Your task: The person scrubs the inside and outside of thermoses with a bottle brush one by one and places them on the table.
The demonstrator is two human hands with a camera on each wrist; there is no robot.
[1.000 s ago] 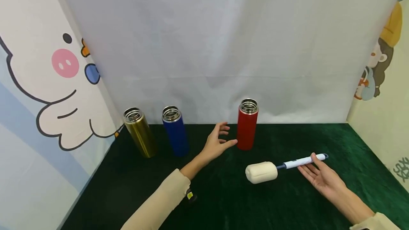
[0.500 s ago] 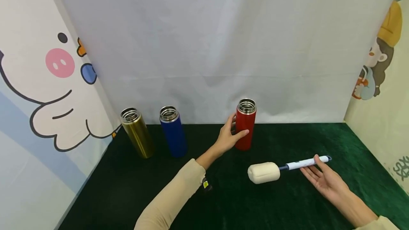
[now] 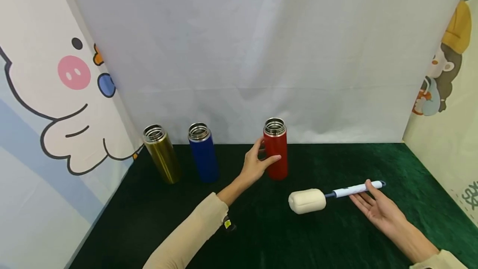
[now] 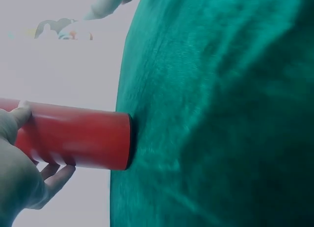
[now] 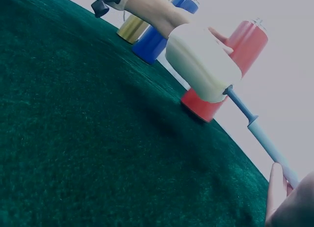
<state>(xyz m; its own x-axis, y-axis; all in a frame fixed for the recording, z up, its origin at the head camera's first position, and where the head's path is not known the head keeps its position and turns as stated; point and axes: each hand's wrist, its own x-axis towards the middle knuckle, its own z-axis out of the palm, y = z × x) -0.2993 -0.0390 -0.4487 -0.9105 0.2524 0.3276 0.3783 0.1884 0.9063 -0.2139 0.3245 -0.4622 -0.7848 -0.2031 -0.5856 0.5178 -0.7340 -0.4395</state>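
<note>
My left hand (image 3: 255, 166) grips the red vacuum flask (image 3: 277, 148) round its body, thumb across the front and fingers behind. The flask stands upright with its lid off and its steel mouth showing. In the left wrist view the flask's base (image 4: 125, 141) lies close over the green cloth. My right hand (image 3: 382, 211) holds a bottle brush by its white handle (image 3: 352, 190), thumb on top and fingers beneath. The brush's cream sponge head (image 3: 307, 201) points left above the cloth; in the right wrist view it overlaps the red flask.
A blue flask (image 3: 203, 152) and a gold flask (image 3: 162, 155) stand lidless at the back left. Green cloth (image 3: 298, 244) covers the table. A white curtain (image 3: 239, 53) hangs behind, with printed cartoon sheets at both sides.
My left hand reached to the red flask, closed round it and brought it slightly left and nearer. My right hand with the bottle brush has barely moved.
</note>
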